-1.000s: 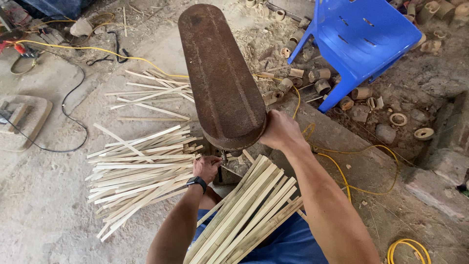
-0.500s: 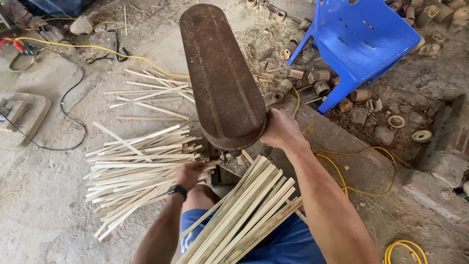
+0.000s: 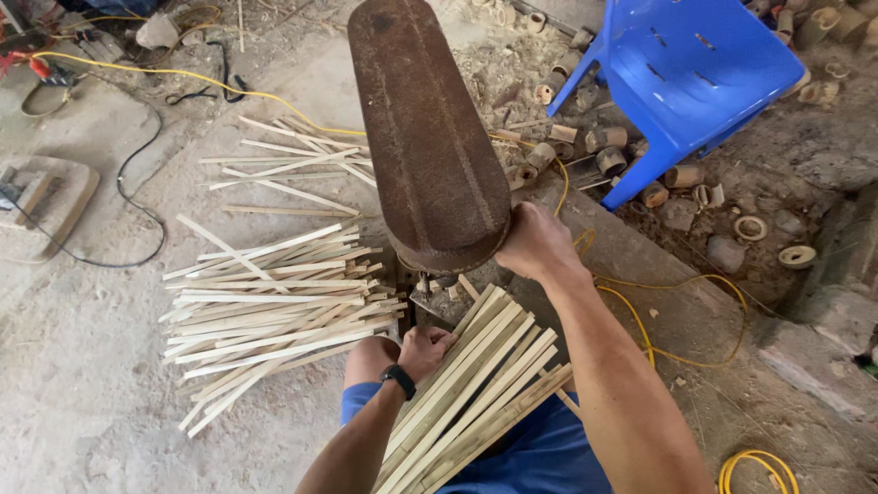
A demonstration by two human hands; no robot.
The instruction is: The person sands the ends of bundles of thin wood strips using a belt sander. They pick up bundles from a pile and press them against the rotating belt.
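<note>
Rusty guard [image 3: 425, 137] blocks ahead; strip pile [image 3: 274, 302] crowds left (bare floor beyond).

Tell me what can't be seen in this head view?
- Right hand: its fingers curl behind the rusty metal cover, grip hidden.
- Whatever sits under that cover: hidden.
- Left hand: what it grips is hidden by the bamboo strips on the lap.
- Blue plastic chair: cut off by the top edge.

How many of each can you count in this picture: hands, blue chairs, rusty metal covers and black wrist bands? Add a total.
Hands: 2, the left hand and the right hand
Blue chair: 1
Rusty metal cover: 1
Black wrist band: 1
Total: 5
</note>
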